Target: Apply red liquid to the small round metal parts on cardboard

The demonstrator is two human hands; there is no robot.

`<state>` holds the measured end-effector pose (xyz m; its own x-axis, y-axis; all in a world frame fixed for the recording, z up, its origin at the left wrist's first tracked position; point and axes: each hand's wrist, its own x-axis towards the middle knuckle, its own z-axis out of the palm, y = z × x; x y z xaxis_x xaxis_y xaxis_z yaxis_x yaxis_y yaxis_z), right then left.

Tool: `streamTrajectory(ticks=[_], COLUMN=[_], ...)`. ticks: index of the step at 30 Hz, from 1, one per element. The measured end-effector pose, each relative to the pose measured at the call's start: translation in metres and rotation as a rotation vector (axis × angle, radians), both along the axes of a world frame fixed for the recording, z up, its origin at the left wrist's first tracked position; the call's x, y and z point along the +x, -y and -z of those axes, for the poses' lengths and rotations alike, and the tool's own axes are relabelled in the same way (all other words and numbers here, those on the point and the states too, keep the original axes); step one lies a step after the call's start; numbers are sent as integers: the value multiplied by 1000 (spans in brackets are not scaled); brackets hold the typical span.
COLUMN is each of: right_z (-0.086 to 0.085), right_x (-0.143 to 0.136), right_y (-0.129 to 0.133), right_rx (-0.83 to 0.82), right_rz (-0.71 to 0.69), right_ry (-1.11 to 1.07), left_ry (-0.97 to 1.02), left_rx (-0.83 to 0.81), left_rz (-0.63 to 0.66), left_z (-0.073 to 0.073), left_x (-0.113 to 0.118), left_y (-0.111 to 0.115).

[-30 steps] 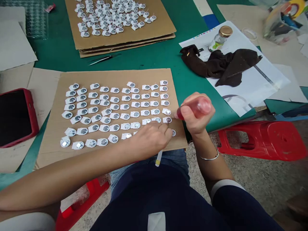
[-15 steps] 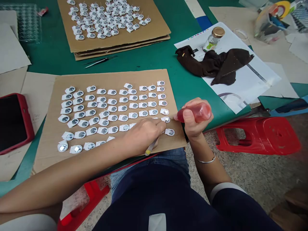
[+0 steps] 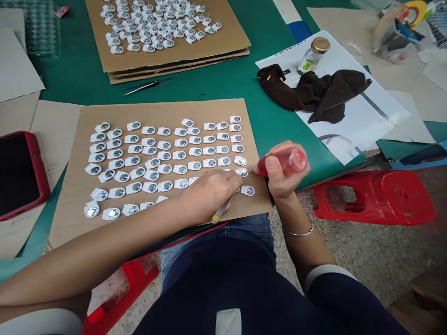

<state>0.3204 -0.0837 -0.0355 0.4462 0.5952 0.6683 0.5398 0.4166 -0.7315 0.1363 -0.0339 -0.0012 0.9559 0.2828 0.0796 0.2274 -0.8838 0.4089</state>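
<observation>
My right hand is wrapped round a red squeeze bottle, its thin tip pointing left at a small white tag with a round silver piece. Close by on the left, my left hand is closed on a thin stick-like tool with a yellowish end; its far end is hidden by the fingers. Beneath them lies a cardboard sheet bearing several rows of such tags. My left forearm and hand cover part of the lower rows.
Stacked cardboard with many tags lies at the back, tweezers before it. A red-cased phone is at the left. Dark cloth and a glass jar rest on white paper, right. A red stool stands beyond the table edge.
The view has shifted slightly, so the table items appear a little to the right and higher. Both hands keep nearly the same pose and hold the same things.
</observation>
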Motion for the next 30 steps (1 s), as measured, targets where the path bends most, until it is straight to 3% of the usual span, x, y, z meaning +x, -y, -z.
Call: streamTrajectory(ticks=[25, 30], right_z=[-3, -4], right_x=[1, 0], right_y=[3, 3], right_rx=[-54, -45], right_rz=[38, 25], right_ry=[97, 83], left_ry=[21, 22], left_rx=[-55, -85], left_rz=[21, -24], left_z=[-3, -5], left_x=[2, 4], left_y=[-7, -6])
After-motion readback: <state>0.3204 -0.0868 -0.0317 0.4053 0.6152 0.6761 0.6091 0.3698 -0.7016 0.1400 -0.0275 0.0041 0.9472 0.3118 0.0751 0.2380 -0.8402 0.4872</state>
